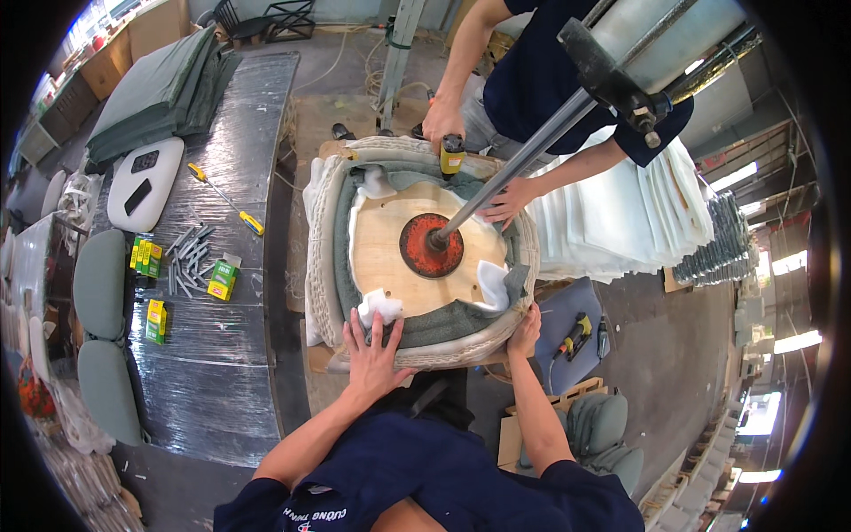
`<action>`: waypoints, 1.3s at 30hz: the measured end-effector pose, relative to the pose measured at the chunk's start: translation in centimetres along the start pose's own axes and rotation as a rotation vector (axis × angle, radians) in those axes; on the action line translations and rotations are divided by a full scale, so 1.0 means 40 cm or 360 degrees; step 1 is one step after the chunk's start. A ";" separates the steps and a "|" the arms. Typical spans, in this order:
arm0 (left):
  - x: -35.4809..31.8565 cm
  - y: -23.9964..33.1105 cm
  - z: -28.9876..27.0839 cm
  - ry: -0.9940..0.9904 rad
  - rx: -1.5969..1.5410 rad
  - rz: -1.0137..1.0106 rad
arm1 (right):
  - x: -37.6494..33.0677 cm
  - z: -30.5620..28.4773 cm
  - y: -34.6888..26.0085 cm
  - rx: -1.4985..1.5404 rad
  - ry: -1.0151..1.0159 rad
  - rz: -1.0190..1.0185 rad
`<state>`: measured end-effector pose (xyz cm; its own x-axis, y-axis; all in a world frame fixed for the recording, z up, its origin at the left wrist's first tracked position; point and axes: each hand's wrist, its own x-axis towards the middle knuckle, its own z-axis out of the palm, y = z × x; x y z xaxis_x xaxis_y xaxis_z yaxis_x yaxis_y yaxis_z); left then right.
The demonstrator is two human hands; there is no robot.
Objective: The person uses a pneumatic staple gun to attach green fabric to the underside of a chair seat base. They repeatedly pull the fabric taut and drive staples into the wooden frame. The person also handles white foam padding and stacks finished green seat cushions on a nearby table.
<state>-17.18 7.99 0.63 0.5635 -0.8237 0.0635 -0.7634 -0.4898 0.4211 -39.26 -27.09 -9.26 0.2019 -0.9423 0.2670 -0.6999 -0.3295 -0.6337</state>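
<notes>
Cylinder [660,44]: upper right, closest to the camera; its steel rod [532,146] slants down to a red disc [421,263].
Disc contact: on the bare face of a wood panel [377,226].
Panel position: centre, in front of the person, ringed by green fabric [443,324] and tufts of white wadding [494,284], inside a pale layered rim [321,266].
Left hand [374,362]: fingers spread, laid on the near-left edge at the fabric and wadding; not clenched.
Right hand [525,332]: against the near-right side of the rim; whether it grips cannot be told.
Co-worker, opposite side: one hand [443,122] grasps a yellow-black tool [452,160] over the far edge; the other hand [511,201] lies on the far-right edge, fingers extended.
Bench [213,381], left: film-covered; carries loose metal strips [189,257], yellow-green boxes [223,279], a yellow-handled screwdriver [213,188], and a phone [137,197] on a white pad [164,177].
Bench, far end: stacked green cloth [155,102].
Bench, left edge: two green cushions [102,284].
Right side: white sheets [612,217], stacked.
</notes>
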 end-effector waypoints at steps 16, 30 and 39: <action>0.014 -0.070 -0.036 -0.0170 0.0037 0.0041 | -0.127 -0.003 -0.003 -0.0106 0.0053 0.0150; 0.187 0.326 0.130 0.0137 -0.0465 0.0366 | -0.285 -0.048 -0.106 -0.0131 -0.0009 0.0359; -0.021 0.318 -0.169 0.0396 -0.0959 -0.0225 | -0.235 -0.185 -0.086 0.0723 -0.0084 -0.0383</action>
<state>-25.24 4.40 12.03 0.7562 -0.6376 0.1470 -0.4076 -0.2832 0.8682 -43.81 -16.65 -4.23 0.3631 -0.8345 0.4145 -0.2633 -0.5187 -0.8134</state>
